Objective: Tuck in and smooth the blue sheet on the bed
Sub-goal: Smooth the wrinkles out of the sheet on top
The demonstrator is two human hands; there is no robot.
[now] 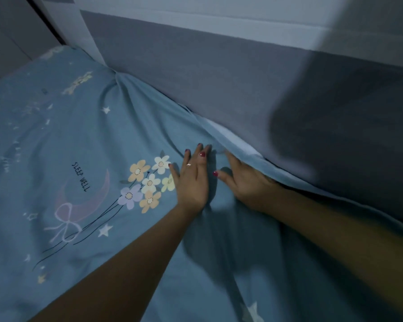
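The blue sheet [84, 140], printed with flowers, stars, a moon and the words "SLEEP WELL", covers the bed. My left hand [192, 180] lies flat on it with fingers straight, just right of the flower print. My right hand [244, 180] rests beside it at the sheet's far edge, thumb spread out; its fingertips are blurred and go under the raised fold of the sheet. A strip of white mattress [228, 138] shows where the sheet edge lifts away from the wall. Creases fan out from the bed's far corner [116, 77].
A wall [219, 73], grey below and white above, runs along the bed's far side, tight against the mattress. A white post or frame [89, 31] stands at the far corner. A dark shadow falls on the wall at the right.
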